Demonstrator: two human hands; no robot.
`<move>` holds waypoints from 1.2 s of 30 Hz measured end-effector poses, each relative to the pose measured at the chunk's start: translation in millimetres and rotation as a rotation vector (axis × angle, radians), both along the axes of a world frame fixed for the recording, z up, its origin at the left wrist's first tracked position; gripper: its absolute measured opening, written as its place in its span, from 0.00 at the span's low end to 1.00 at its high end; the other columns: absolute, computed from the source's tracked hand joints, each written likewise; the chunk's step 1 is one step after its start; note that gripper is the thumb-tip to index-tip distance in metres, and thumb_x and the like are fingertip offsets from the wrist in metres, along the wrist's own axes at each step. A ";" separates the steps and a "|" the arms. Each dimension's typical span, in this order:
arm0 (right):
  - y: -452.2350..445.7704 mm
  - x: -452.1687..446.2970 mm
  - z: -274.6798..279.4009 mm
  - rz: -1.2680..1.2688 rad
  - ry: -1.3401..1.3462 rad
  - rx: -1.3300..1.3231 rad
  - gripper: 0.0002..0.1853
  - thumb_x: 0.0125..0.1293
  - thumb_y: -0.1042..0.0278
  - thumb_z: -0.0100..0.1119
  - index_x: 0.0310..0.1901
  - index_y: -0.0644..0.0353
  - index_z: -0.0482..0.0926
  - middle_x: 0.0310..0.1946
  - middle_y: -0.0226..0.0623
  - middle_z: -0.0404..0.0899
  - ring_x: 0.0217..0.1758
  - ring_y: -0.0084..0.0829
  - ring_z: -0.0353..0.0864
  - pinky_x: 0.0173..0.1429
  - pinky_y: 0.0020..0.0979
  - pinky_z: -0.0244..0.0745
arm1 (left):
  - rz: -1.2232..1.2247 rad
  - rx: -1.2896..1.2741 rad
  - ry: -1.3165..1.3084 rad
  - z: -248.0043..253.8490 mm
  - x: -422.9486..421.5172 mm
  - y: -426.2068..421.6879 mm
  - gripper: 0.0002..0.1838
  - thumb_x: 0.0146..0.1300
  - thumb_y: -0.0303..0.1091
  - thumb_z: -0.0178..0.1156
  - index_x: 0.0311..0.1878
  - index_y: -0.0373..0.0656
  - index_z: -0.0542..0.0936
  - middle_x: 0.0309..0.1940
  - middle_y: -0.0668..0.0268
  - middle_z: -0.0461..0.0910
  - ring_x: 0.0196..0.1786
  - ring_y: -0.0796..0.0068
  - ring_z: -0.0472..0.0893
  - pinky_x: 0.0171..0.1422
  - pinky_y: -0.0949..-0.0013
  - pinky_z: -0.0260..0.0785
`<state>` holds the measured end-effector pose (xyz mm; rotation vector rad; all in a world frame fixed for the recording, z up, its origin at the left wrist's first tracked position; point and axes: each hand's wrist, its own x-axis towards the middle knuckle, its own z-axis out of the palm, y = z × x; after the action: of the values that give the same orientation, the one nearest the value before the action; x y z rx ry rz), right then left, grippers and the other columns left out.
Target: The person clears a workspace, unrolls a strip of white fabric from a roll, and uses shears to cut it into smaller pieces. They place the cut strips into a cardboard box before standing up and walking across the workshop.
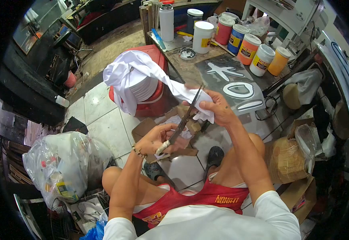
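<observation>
My left hand (158,140) is closed around long dark scissors (185,117), one handle of which is wrapped in pale material. Their blades point up and away from me, across the cloth just beside my right hand. Pinched in my right hand (220,110) is the end of a white cloth (174,88). From there the cloth stretches left to a draped bundle over a white round container (142,89), on a red box (158,60). Below my hands stands an open cardboard box (142,129) with white scraps (184,132) inside.
Several paint jars, including a red one (224,30) and an orange one (248,50), line the table at upper right. A dark board with white lettering (238,90) lies before them. A filled clear plastic bag (62,164) sits left; a taped package (286,160) sits right.
</observation>
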<state>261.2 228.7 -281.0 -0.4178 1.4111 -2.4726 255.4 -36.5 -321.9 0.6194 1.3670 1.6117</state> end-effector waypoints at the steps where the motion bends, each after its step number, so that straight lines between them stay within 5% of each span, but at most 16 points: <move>1: 1.4 -2.3 -7.7 0.000 0.000 0.000 0.24 0.65 0.70 0.61 0.64 0.61 0.76 0.51 0.33 0.81 0.49 0.19 0.79 0.55 0.23 0.76 | 0.001 0.016 -0.002 1.6 0.9 0.2 0.41 0.52 0.27 0.73 0.69 0.36 0.65 0.54 0.50 0.81 0.54 0.65 0.83 0.57 0.68 0.77; 7: 1.2 -7.0 -28.4 0.033 0.096 0.393 0.20 0.66 0.70 0.60 0.61 0.58 0.79 0.42 0.25 0.81 0.42 0.14 0.75 0.48 0.21 0.72 | 0.077 0.106 0.103 -4.1 5.3 5.2 0.44 0.51 0.27 0.73 0.71 0.37 0.63 0.58 0.52 0.79 0.56 0.70 0.81 0.60 0.69 0.75; 13: 2.0 -8.6 -19.8 -0.089 0.166 0.377 0.20 0.68 0.70 0.58 0.61 0.59 0.79 0.43 0.24 0.80 0.44 0.14 0.73 0.51 0.22 0.70 | 0.060 0.002 0.005 -13.9 -0.4 -0.9 0.40 0.52 0.24 0.71 0.69 0.37 0.65 0.58 0.54 0.79 0.53 0.72 0.81 0.58 0.69 0.75; 14: 7.3 -10.1 -21.7 -0.042 0.104 0.374 0.25 0.64 0.69 0.61 0.63 0.65 0.76 0.56 0.36 0.80 0.56 0.23 0.77 0.62 0.26 0.70 | 0.051 -0.027 -0.004 -11.4 -0.7 -1.1 0.39 0.53 0.23 0.71 0.68 0.37 0.65 0.58 0.55 0.79 0.53 0.72 0.81 0.58 0.69 0.75; 18: 6.9 -11.4 -31.9 0.028 0.111 0.433 0.24 0.64 0.70 0.59 0.62 0.65 0.77 0.55 0.36 0.80 0.57 0.23 0.76 0.63 0.27 0.69 | 0.079 0.015 0.101 -18.0 2.5 6.3 0.36 0.54 0.23 0.70 0.67 0.36 0.67 0.56 0.54 0.81 0.52 0.73 0.81 0.55 0.70 0.75; 20: -0.9 -9.2 -38.7 0.071 0.133 0.478 0.21 0.67 0.72 0.57 0.62 0.58 0.79 0.42 0.23 0.79 0.42 0.14 0.72 0.49 0.22 0.71 | 0.136 0.077 0.152 -14.9 4.9 9.4 0.35 0.54 0.22 0.70 0.66 0.37 0.68 0.54 0.53 0.82 0.52 0.73 0.82 0.55 0.70 0.76; 24: -3.5 -10.4 -35.9 0.040 0.103 0.499 0.22 0.65 0.74 0.58 0.62 0.57 0.79 0.41 0.23 0.79 0.43 0.16 0.73 0.51 0.23 0.70 | 0.104 0.086 0.059 -20.4 -1.3 -1.5 0.34 0.54 0.22 0.70 0.65 0.38 0.69 0.53 0.54 0.82 0.52 0.74 0.82 0.53 0.72 0.75; 26: -4.0 -12.1 -32.3 -0.049 0.192 0.489 0.20 0.64 0.73 0.59 0.58 0.59 0.80 0.46 0.29 0.80 0.48 0.20 0.75 0.55 0.26 0.71 | 0.087 -0.107 0.074 -13.4 -6.3 -10.1 0.35 0.54 0.22 0.71 0.66 0.38 0.68 0.55 0.55 0.82 0.54 0.73 0.82 0.54 0.72 0.75; 30: -9.5 -18.0 -53.7 -0.026 0.413 0.682 0.14 0.60 0.67 0.61 0.44 0.67 0.83 0.60 0.44 0.76 0.59 0.34 0.77 0.61 0.35 0.71 | 0.191 -0.001 0.193 3.2 -6.8 -8.3 0.38 0.53 0.24 0.72 0.68 0.39 0.67 0.56 0.54 0.81 0.58 0.69 0.81 0.56 0.69 0.76; 36: -41.9 -30.5 -87.3 -0.151 0.635 0.832 0.16 0.57 0.64 0.68 0.41 0.69 0.82 0.59 0.49 0.76 0.61 0.44 0.77 0.62 0.39 0.72 | 0.253 0.020 0.204 8.1 -16.3 -22.8 0.43 0.50 0.26 0.74 0.70 0.40 0.64 0.58 0.54 0.80 0.61 0.65 0.80 0.63 0.63 0.73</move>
<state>230.8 186.7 -368.3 -0.9499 2.6024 -1.6364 239.1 -59.3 -313.7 0.6582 1.6334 1.8024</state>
